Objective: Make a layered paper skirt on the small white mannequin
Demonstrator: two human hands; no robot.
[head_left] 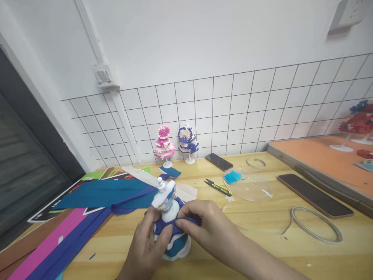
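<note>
A small white dress-form mannequin (170, 210) stands tilted at the table's front middle, wearing a layered skirt (178, 245) in blue and teal with white edges. Its bust has a band of multicoloured patterning. My left hand (148, 241) is closed around the left side of the figure, thumb on the skirt front. With my right hand (204, 225) I pinch a strip of dark blue crepe paper (190, 219) at the figure's waist; part of the strip is hidden behind my fingers.
Crepe paper sheets (101, 195) lie at left. Thread snips (218, 187), a clear disc (250, 194) with cut teal fringe, two phones (314, 194) and wire coils (316, 224) lie to the right. Pink (164, 146) and blue (188, 144) dressed figures stand by the wall grid. An orange-topped surface (323, 155) borders the right.
</note>
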